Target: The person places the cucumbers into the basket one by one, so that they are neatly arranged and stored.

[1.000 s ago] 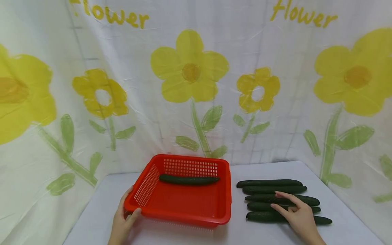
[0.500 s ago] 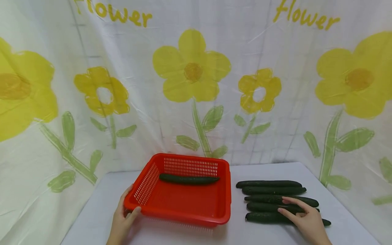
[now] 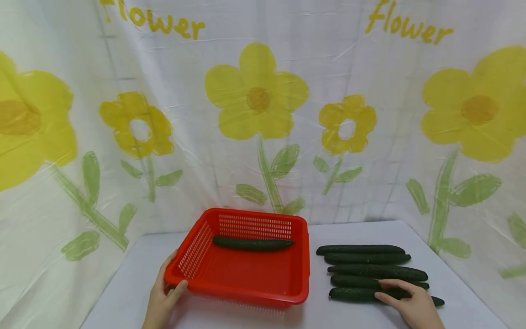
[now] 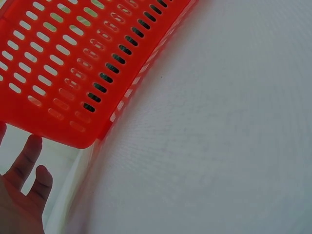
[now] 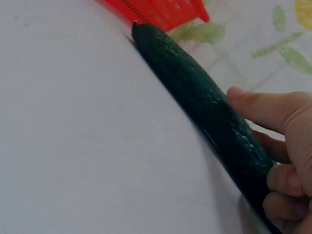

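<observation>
My left hand [image 3: 161,293] holds the red plastic basket [image 3: 242,289] at its near left corner, thumb over the rim and fingers along the outside. One dark green cucumber lies inside the basket, along the far wall. To the right, several cucumbers [image 3: 365,258] lie stacked in a row on the table. Over the two nearest ones is my right hand [image 3: 415,305], thumb and index finger spread apart. In the right wrist view the fingers [image 5: 258,108] come right up to the side of the nearest cucumber [image 5: 195,95]. The palm side is partly hidden.
A white cloth-covered table [image 3: 123,292] carries everything. Behind it hangs a white curtain [image 3: 185,192] painted with yellow flowers. The basket's perforated side wall [image 4: 53,53] shows close up in the left wrist view.
My right hand has moved nearer to me and slightly right, from over the middle cucumbers to the two nearest. The left hand and basket keep their place.
</observation>
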Demonstrator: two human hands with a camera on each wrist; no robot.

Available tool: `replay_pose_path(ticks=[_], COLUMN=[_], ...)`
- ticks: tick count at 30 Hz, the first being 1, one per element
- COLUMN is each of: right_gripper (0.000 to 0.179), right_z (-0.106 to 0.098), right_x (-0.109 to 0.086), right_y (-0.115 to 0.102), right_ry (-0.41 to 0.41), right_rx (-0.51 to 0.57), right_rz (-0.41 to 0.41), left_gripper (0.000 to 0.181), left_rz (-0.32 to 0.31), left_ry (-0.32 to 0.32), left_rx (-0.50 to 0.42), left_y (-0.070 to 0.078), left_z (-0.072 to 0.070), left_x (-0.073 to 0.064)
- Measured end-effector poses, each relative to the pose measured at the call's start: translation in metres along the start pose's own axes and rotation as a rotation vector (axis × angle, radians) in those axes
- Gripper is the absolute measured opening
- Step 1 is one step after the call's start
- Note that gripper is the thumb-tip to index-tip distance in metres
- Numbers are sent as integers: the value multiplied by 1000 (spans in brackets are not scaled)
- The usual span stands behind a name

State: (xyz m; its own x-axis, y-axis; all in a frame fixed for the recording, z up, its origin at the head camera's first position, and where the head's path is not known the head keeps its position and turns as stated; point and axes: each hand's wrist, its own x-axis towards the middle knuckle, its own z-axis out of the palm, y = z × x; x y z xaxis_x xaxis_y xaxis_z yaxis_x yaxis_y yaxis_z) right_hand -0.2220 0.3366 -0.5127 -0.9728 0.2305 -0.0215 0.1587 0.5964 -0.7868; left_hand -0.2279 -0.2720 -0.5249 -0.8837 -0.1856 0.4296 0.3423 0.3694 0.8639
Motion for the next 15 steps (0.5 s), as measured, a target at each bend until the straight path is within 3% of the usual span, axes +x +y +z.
replay_pose_path(ticks=[8, 15], right_gripper=[60, 62], right_z=[-29, -28], right_x=[10, 13], right_y=[9, 19], right_ry=[-174, -241], right_rx=[-233, -138], right_rz=[-14, 39], left_gripper=[76, 75], left_rz=[-31, -25], left_ry=[-8, -12], left_rx=[49, 31], left_y=[0, 1], left_z=[0, 0], left_x=[1, 2])
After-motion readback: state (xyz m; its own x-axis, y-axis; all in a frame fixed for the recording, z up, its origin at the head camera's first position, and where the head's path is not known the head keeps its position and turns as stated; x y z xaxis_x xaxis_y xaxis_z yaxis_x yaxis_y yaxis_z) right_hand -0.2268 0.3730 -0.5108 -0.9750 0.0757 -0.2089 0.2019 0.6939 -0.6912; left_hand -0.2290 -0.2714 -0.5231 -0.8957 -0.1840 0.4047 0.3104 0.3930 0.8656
